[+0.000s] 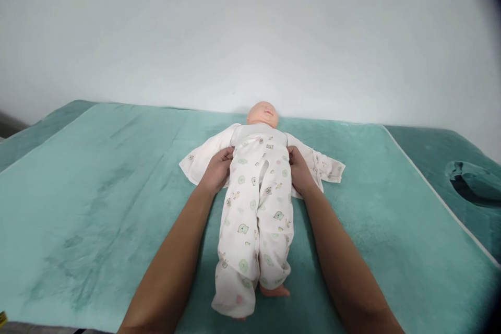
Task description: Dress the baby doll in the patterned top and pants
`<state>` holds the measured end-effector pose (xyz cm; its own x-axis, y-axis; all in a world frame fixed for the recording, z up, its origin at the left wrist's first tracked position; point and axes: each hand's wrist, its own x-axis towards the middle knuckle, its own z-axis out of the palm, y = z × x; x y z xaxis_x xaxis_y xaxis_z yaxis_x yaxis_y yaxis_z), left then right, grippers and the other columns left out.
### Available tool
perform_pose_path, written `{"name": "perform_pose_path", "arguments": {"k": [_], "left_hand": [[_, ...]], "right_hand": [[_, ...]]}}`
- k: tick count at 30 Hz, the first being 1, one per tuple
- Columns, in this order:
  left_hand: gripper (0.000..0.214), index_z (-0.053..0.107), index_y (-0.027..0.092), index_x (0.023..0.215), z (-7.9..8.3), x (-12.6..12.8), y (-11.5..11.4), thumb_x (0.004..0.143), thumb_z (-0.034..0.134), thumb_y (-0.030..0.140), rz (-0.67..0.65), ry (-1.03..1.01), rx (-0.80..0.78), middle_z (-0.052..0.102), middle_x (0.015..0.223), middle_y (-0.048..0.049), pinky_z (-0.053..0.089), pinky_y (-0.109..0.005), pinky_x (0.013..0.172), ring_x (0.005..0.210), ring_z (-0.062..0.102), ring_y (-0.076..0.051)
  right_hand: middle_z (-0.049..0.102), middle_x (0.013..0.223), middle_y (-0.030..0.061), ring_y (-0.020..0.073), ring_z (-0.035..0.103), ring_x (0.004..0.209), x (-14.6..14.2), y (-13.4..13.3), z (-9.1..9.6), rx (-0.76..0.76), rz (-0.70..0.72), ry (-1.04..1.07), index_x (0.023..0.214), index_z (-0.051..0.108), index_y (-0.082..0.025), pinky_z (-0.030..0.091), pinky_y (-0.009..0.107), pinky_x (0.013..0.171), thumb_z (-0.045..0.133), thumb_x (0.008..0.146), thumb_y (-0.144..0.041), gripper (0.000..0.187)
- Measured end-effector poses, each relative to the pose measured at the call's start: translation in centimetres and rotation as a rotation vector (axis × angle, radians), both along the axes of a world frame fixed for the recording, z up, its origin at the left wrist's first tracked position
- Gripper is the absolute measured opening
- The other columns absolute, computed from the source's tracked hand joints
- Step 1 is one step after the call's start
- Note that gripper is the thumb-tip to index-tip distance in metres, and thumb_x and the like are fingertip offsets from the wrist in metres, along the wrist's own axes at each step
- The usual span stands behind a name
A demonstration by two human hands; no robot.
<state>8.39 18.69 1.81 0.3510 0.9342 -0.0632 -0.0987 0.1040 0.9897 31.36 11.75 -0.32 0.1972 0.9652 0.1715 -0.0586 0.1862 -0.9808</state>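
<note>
A baby doll point(261, 114) lies on its back, head toward the wall. White baby pants point(242, 229) printed with small green animals cover its legs and reach up over its belly. One bare foot point(276, 291) sticks out of a leg opening; the other is mostly covered. Beneath the doll a matching baby shirt point(207, 154) is spread open, its sleeves out to both sides. My left hand point(219, 169) is closed on the left edge of the pants near the waist. On the opposite edge, my right hand point(300, 169) grips the pants too; its fingertips are partly hidden.
A green plush cover point(97, 209) is spread over the padded table under the doll. At the right end the table has a round hole point(475, 185). A pale wall point(235, 31) stands directly behind the table's far edge.
</note>
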Motion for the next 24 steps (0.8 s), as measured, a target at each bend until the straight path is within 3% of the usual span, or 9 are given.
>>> {"name": "perform_pose_path", "arguments": {"k": [4, 9, 16, 20, 24], "left_hand": [[0.033, 0.073, 0.016, 0.098, -0.2, -0.9, 0.3, 0.070, 0.074, 0.034, -0.181, 0.162, 0.150, 0.076, 0.092, -0.0065, 0.054, -0.042, 0.087, 0.096, 0.068, -0.029], [0.032, 0.073, 0.016, 0.098, -0.4, -1.4, 0.4, 0.072, 0.074, 0.035, -0.255, 0.236, 0.142, 0.077, 0.095, -0.0071, 0.054, -0.046, 0.091, 0.103, 0.067, -0.033], [0.030, 0.069, 0.015, 0.101, 0.7, -1.0, 0.0, 0.081, 0.067, 0.037, -0.107, 0.292, 0.310, 0.073, 0.109, -0.0080, 0.052, -0.049, 0.100, 0.120, 0.060, -0.038], [0.027, 0.067, 0.017, 0.103, -0.1, -1.0, 0.3, 0.085, 0.062, 0.036, -0.002, 0.236, 0.331, 0.072, 0.111, -0.0066, 0.053, -0.049, 0.099, 0.118, 0.061, -0.035], [0.024, 0.068, 0.017, 0.100, -0.7, -0.6, 0.4, 0.086, 0.059, 0.034, 0.072, 0.145, 0.229, 0.072, 0.107, -0.0056, 0.054, -0.047, 0.095, 0.111, 0.064, -0.032]], "right_hand": [[0.059, 0.085, -0.0034, 0.0154, 0.051, 0.078, 0.3, -0.4, 0.6, -0.114, 0.039, -0.086, 0.091, 0.048, -0.025, 0.044, 0.025, 0.067, 0.066, 0.073, -0.026, 0.025], [0.065, 0.093, -0.0009, 0.0176, 0.058, 0.083, 0.4, -0.2, 0.5, -0.173, -0.012, -0.130, 0.096, 0.052, -0.025, 0.050, 0.028, 0.072, 0.068, 0.073, -0.028, 0.027], [0.073, 0.106, 0.0025, 0.0205, 0.065, 0.095, -0.1, -0.2, 1.4, -0.154, -0.012, -0.231, 0.102, 0.067, -0.022, 0.051, 0.035, 0.090, 0.059, 0.073, -0.019, 0.030], [0.076, 0.098, 0.0024, 0.0222, 0.067, 0.087, -0.5, 0.0, 1.5, -0.170, 0.045, -0.256, 0.094, 0.075, -0.019, 0.052, 0.035, 0.085, 0.058, 0.072, -0.022, 0.027], [0.077, 0.091, 0.0027, 0.0244, 0.067, 0.084, -0.6, 0.5, 0.5, -0.226, -0.034, -0.329, 0.091, 0.077, -0.018, 0.052, 0.035, 0.079, 0.059, 0.073, -0.027, 0.027]]}}
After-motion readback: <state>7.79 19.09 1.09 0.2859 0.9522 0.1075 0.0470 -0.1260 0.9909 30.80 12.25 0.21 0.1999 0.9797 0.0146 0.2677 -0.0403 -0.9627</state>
